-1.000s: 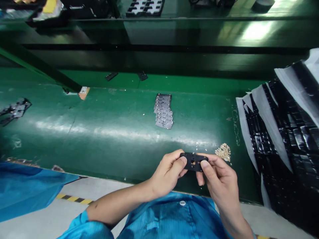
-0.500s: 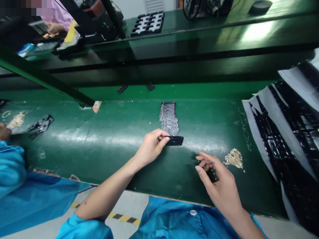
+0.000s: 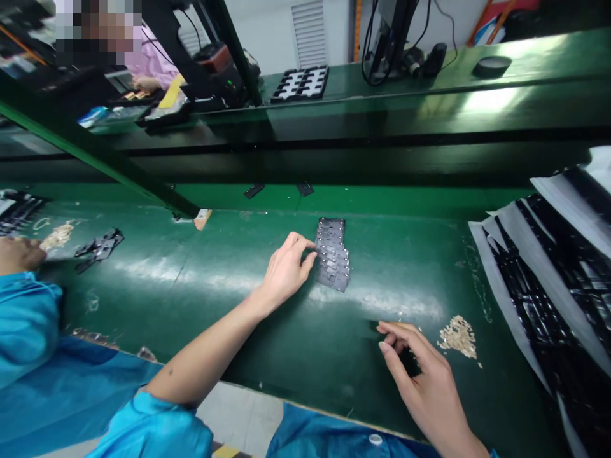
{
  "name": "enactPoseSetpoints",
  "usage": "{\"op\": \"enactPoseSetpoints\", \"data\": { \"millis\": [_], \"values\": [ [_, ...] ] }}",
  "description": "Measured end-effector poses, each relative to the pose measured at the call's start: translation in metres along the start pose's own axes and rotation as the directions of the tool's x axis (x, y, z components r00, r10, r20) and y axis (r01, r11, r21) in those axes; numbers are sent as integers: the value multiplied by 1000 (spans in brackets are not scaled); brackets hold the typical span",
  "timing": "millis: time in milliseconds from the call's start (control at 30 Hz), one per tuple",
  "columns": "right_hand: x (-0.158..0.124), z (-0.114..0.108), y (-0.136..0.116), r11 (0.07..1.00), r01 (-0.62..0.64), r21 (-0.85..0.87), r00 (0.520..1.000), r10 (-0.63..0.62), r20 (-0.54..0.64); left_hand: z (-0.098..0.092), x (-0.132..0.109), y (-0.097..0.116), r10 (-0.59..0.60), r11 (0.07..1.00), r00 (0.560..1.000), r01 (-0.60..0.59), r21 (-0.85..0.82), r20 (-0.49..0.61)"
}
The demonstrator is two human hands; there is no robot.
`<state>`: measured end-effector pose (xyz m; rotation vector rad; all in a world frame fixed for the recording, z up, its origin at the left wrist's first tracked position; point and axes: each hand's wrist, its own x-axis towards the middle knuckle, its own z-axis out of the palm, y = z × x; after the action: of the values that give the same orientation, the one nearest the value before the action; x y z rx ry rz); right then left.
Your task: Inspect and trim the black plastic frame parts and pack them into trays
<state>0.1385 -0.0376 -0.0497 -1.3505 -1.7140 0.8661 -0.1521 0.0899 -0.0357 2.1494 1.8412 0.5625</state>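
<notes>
An overlapping row of flat dark grey plastic pieces (image 3: 333, 254) lies on the green bench, with small shiny spots along it. My left hand (image 3: 289, 267) is at the row's left edge, thumb and forefinger apart and nothing between them; whether the fingertips touch the row I cannot tell. Lower right, my right hand (image 3: 420, 369) hovers above the bench, its fingers loosely curled and the thumb apart from them. No object shows in it. Just beyond this hand lies a heap of small beige bits (image 3: 458, 336).
Sheets bearing glossy black pieces (image 3: 539, 280) cover the right side. Two dark pieces (image 3: 254, 190) lie at the back. A green post (image 3: 119, 162) slants down at left. A co-worker's hand (image 3: 21, 254) is near another beige heap (image 3: 58, 236) and dark parts (image 3: 100, 248).
My left hand has let go of the black piece, which now lies at the row's near end, and has drawn slightly left. The whole view has shifted, showing more of the back.
</notes>
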Motion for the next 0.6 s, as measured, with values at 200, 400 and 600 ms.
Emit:
{"op": "enactPoseSetpoints", "data": {
  "millis": [200, 400, 600],
  "values": [
    [4, 2, 3, 1000, 21, 21, 999, -22, 33, -11, 101, -45, -144, 969, 988, 151, 196, -49],
    [3, 0, 6, 1000, 9, 25, 998, -10, 54, 10, 191, -43, -213, 927, 977, 199, 317, 9],
    [-3, -2, 1, 996, -46, 72, 999, 44, 22, 14, 213, -33, -245, 885, 962, 172, 433, 120]
  ]
}}
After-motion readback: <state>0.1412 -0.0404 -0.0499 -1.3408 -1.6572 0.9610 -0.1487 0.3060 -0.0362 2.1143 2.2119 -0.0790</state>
